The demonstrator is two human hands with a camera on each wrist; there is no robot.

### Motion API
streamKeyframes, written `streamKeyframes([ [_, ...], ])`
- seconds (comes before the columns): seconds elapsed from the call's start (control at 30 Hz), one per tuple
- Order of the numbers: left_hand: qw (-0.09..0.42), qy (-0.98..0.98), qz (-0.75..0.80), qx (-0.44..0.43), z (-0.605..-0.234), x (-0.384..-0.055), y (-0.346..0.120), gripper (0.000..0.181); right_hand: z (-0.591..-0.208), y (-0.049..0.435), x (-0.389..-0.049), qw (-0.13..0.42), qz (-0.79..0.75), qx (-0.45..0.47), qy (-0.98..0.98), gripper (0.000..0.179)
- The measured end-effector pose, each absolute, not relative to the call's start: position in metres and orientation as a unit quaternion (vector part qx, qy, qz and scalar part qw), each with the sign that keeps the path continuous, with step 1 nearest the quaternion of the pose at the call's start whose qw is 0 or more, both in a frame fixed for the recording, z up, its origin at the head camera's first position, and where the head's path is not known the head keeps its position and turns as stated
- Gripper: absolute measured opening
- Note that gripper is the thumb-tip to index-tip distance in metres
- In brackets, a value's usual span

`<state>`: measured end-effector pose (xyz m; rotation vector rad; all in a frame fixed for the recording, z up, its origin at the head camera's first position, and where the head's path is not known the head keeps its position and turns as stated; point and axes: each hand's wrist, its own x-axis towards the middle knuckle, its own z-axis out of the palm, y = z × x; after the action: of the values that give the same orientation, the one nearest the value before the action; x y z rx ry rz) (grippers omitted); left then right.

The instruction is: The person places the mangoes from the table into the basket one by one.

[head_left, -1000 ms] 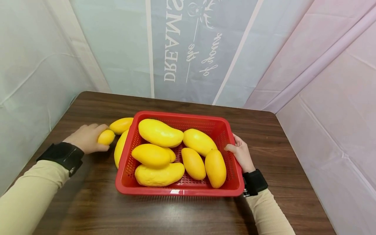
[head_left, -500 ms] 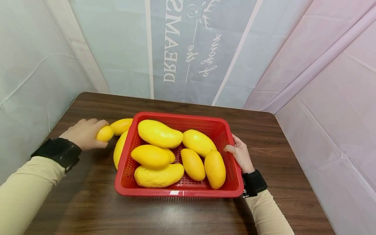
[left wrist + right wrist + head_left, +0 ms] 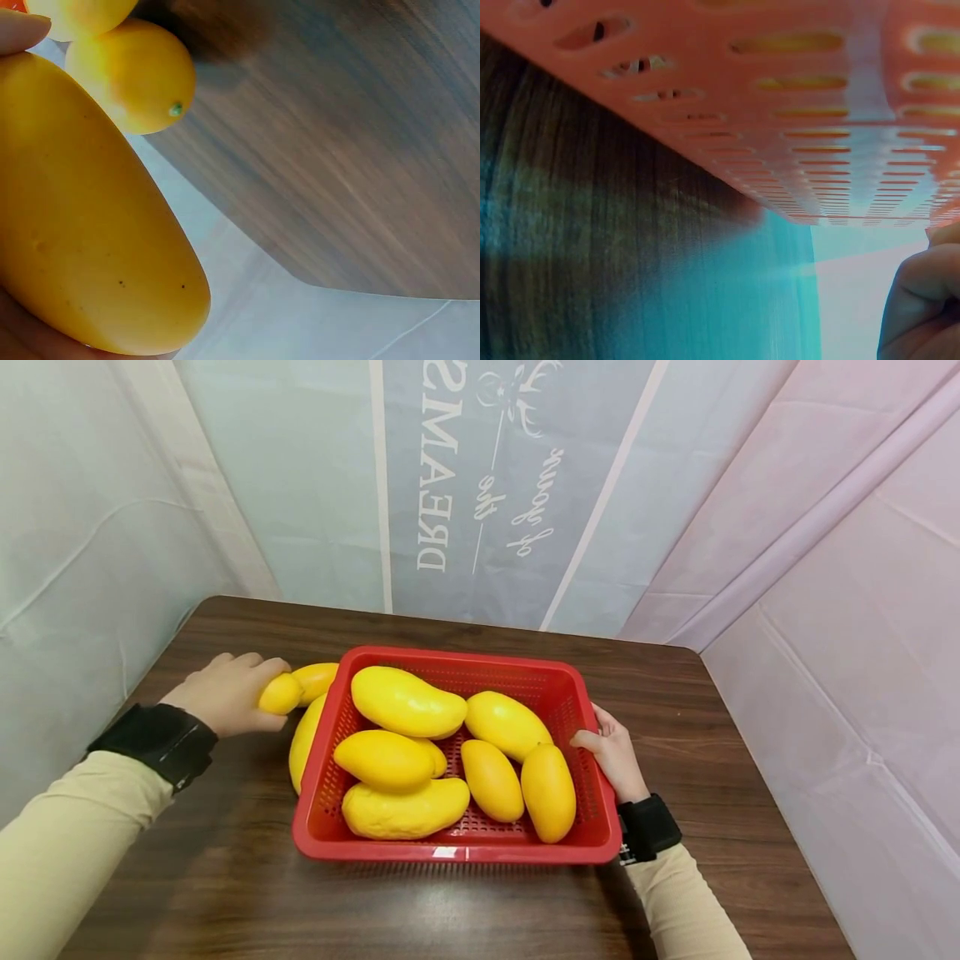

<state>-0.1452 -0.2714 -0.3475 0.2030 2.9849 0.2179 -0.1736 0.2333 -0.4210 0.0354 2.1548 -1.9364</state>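
Observation:
My left hand [image 3: 231, 693] grips a yellow mango [image 3: 280, 695] left of the red plastic basket; its far end points at another mango [image 3: 317, 680] lying behind. In the left wrist view the held mango [image 3: 97, 217] fills the left side, with thumb and palm partly showing. A larger mango [image 3: 303, 745] lies against the basket's left side, partly hidden by it. My right hand [image 3: 613, 756] holds the right rim of the basket [image 3: 457, 853], thumb inside and fingers outside. Several mangoes [image 3: 408, 700] lie inside, some stacked.
Under everything is a dark wood-grain table [image 3: 720, 760]. Pale fabric walls [image 3: 75, 527] stand close on the left, back and right. The table's rounded far corner [image 3: 307, 277] shows in the left wrist view.
The left hand drew the mango slightly left, then moved it right and a little away, against the loose mango behind. The basket and right hand have hardly moved.

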Motion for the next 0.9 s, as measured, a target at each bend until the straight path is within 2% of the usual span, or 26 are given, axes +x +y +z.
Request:
streamKeyframes([
  [0.37, 0.063, 0.993, 0.068, 0.07, -0.339, -0.142, -0.259, 0.072, -0.42, 0.232, -0.173, 0.124, -0.667, 0.009, 0.735, 0.06],
  [0.67, 0.025, 0.993, 0.077, 0.082, -0.332, -0.14, -0.247, 0.065, -0.421, 0.233, -0.173, 0.122, -0.668, 0.005, 0.734, 0.061],
  [0.9, 0.022, 0.992, 0.082, 0.089, -0.33, -0.14, -0.239, 0.063, -0.422, 0.234, -0.173, 0.122, -0.669, 0.002, 0.733, 0.061],
])
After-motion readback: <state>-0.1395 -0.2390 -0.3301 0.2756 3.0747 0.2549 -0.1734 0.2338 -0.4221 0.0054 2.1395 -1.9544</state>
